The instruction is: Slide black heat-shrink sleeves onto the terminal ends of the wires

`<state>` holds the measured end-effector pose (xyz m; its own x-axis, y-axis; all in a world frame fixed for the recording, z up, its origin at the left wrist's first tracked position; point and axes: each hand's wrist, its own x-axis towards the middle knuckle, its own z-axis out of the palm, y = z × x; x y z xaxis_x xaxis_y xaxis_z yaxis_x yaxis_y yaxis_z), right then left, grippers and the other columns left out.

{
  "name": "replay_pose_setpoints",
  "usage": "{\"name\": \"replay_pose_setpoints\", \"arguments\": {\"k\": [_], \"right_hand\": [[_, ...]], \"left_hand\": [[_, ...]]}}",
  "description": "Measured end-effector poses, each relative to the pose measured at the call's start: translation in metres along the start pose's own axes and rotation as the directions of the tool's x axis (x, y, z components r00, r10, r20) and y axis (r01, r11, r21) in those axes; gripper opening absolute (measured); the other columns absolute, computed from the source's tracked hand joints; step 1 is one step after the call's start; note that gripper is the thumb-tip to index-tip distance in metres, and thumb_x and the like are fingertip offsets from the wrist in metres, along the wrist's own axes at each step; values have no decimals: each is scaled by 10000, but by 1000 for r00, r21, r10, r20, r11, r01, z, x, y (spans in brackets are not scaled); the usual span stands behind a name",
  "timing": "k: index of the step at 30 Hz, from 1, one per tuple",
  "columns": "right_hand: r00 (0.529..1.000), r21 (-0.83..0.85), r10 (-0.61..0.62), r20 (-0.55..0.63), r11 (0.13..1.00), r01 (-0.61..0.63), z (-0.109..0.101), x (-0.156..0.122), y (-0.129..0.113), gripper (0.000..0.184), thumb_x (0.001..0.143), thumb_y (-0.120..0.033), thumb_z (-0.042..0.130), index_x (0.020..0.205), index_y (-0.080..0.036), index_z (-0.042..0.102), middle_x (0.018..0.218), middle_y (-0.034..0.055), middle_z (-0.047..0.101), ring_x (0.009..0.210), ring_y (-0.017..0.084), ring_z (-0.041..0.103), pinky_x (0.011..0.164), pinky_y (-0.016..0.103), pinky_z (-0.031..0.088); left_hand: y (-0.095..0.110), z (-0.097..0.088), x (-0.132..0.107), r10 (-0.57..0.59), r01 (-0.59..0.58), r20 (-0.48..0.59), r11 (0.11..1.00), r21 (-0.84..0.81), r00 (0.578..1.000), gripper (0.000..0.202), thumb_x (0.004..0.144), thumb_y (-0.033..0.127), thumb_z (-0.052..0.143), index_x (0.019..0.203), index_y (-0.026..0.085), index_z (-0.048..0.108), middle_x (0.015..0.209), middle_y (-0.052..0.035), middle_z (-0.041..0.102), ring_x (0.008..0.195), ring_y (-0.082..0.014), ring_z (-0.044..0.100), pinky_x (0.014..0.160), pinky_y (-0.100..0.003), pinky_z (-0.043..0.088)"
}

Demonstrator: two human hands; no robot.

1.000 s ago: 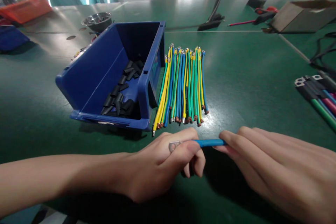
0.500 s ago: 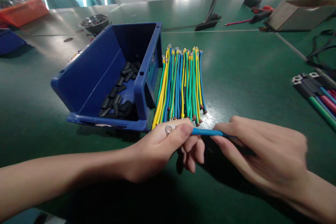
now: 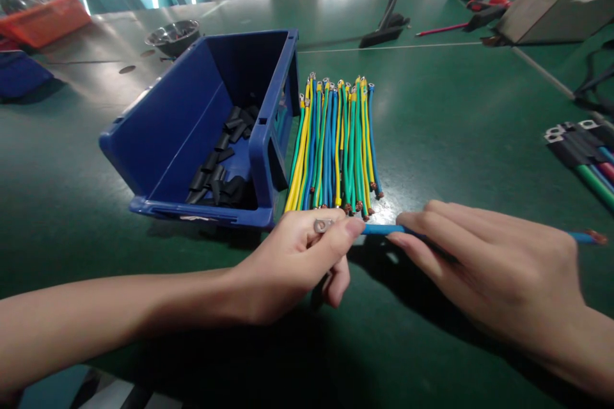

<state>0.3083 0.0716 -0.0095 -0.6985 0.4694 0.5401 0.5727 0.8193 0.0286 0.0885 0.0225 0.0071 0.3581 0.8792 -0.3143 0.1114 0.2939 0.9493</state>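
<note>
My left hand [image 3: 297, 262] pinches the silver ring terminal end of a blue wire [image 3: 384, 229] between thumb and fingers. My right hand [image 3: 489, 268] grips the same blue wire further along, fingers closed over it. The wire's bare copper end [image 3: 595, 237] sticks out past my right hand. Just beyond both hands lies a row of yellow, green and blue wires [image 3: 333, 147] with terminals at the far ends. A blue plastic bin [image 3: 201, 128] to their left holds several short black sleeve pieces [image 3: 223, 169].
The green table [image 3: 455, 140] carries thicker wires with black sleeves [image 3: 580, 153] at the right edge, a cardboard box [image 3: 551, 9], red-handled tools [image 3: 482, 13], a metal bowl [image 3: 173, 35] and an orange tray [image 3: 45, 16] at the far left.
Both hands with the blue wire have moved away from me toward the wire row. The wire's copper end now shows past my right hand.
</note>
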Motion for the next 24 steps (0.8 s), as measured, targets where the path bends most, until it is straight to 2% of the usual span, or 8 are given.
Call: {"name": "replay_pose_setpoints", "arguments": {"k": [3,7,10,14,17,20,22,24], "right_hand": [[999,77,32,41,996,-35,0,-1,-2,369,1024,-365,498,708,-207,603,595,-13,574,478,122,502,499,309,290],[990,187,126,56,973,-134,-4,-2,-2,349,1024,-378,505,735,-207,602,564,-35,529,457,99,490,486,282,297],[974,248,226,26,942,-225,-6,-2,-3,269,1008,-390,549,827,-207,628,564,-58,560,439,69,504,474,234,324],[955,339,294,46,895,-291,-6,-1,-4,273,1007,-394,543,820,-218,634,544,-65,568,384,62,453,444,230,311],[963,326,262,54,907,-265,-5,0,-3,300,1006,-414,541,801,-218,636,548,-54,562,410,73,471,469,232,330],[983,272,184,-12,947,-174,-4,0,-1,288,996,-387,566,771,-213,612,535,-55,517,432,74,467,491,231,327],[983,253,184,-19,952,-173,-4,0,3,293,988,-379,575,749,-212,598,519,-56,478,436,75,448,485,232,311],[972,262,236,18,937,-232,-3,-1,8,317,985,-405,570,739,-207,603,523,-51,470,438,77,428,478,235,304]], "left_hand": [[-3,1,0,27,-26,-20,997,67,999,594,1038,541,399,559,207,505,495,7,549,534,-135,528,632,-272,433],[-6,0,-1,68,-71,27,989,129,997,639,1062,518,338,547,197,540,529,-19,581,586,-145,557,721,-287,450],[-7,0,-1,103,-106,58,993,59,993,587,1060,559,332,606,211,466,545,2,563,574,-135,549,713,-287,441],[-8,0,2,115,-108,112,992,-66,987,553,1015,652,379,676,218,424,558,25,532,556,-127,547,643,-271,436],[-8,-1,4,107,-97,103,990,-98,989,578,1008,645,415,629,210,433,543,27,501,557,-129,559,622,-265,442],[-11,-1,1,93,-86,51,987,-134,994,612,1033,623,347,577,218,405,530,31,430,559,-141,562,594,-271,439],[-14,-1,-5,162,-162,59,987,-3,985,608,1051,599,277,602,218,431,580,5,468,599,-158,552,617,-294,441],[-15,-1,-14,292,-337,203,910,243,935,550,1049,571,310,667,219,488,655,-27,534,632,-180,508,628,-325,411]]}}
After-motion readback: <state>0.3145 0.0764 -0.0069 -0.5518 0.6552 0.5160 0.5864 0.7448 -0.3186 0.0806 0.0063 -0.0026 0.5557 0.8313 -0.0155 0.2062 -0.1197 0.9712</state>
